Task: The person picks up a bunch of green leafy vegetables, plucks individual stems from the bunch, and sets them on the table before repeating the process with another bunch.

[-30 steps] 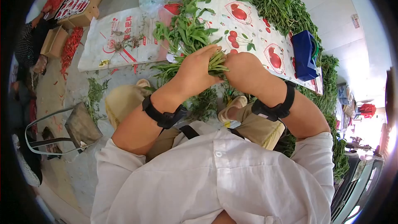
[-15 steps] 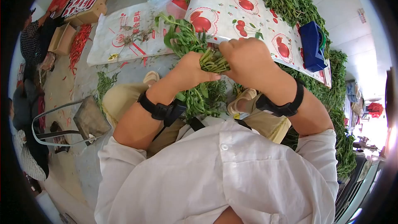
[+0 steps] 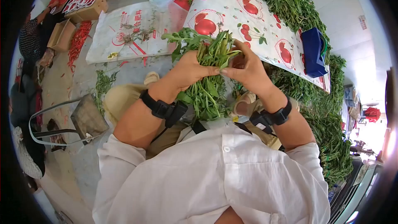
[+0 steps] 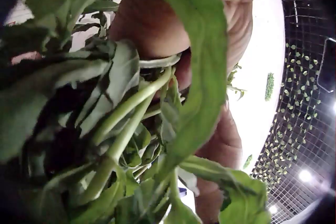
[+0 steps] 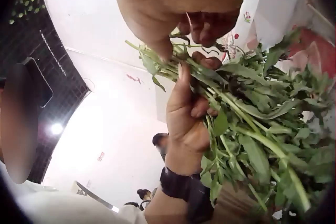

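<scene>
A bunch of leafy green stems [image 3: 212, 54] is held up in front of the person's chest. The left hand [image 3: 191, 69] grips it around the stems, thumb laid across the near side. At the right side of the bunch, the right hand [image 3: 248, 67] pinches stems between a bent thumb and curled fingers. In the right wrist view, the right hand [image 5: 181, 8] comes down on the cut stem ends beside the left thumb, and the leaves [image 5: 262, 124] spread to the right. Leaves close to the lens [image 4: 205, 77] cover much of the left hand in the left wrist view.
A cherry-print covered surface [image 3: 232, 16] carries a heap of greens [image 3: 286, 4] and a blue tape dispenser [image 3: 313, 52]. More greens [image 3: 323, 132] lie at the right. A white sack [image 3: 103, 41], red chillies [image 3: 78, 43], a handled bag [image 3: 89, 118] and another person [image 3: 31, 41] are at the left.
The right hand has turned from a closed fist over the stem ends to a thumb-and-finger pinch at the bunch's side. The bunch has tilted, showing more leaves at its top.
</scene>
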`<state>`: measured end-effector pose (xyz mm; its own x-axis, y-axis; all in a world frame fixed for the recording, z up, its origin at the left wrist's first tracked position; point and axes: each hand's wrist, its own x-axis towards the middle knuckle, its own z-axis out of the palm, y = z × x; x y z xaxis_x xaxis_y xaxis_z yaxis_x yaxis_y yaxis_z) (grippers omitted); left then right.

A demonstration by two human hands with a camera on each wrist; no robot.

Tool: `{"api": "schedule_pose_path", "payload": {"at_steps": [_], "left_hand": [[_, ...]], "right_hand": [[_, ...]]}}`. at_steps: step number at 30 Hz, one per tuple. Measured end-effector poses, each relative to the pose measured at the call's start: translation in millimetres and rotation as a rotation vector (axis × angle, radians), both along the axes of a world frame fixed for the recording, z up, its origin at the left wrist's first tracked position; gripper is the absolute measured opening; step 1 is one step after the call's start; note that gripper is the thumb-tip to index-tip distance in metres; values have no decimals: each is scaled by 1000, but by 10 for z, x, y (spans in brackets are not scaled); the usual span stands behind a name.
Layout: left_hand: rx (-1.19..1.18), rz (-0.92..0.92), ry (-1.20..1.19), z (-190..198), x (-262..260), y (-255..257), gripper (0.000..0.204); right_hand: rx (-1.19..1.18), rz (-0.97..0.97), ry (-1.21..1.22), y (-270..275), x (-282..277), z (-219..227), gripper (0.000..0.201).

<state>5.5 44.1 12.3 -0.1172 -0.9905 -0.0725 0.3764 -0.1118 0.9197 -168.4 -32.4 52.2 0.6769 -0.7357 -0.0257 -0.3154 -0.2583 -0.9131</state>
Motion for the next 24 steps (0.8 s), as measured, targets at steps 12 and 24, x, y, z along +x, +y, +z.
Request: {"api": "schedule_pose_path", "payload": {"at_steps": [12,24], "left_hand": [[-17,-34,0,-233,-6,-195,32],[-115,-39,94,-186,-94,-201,29]], "right_hand": [[223,-264,-586,-63,-87,-155,18],[83,-130,-247,25,73,-314,38]]}}
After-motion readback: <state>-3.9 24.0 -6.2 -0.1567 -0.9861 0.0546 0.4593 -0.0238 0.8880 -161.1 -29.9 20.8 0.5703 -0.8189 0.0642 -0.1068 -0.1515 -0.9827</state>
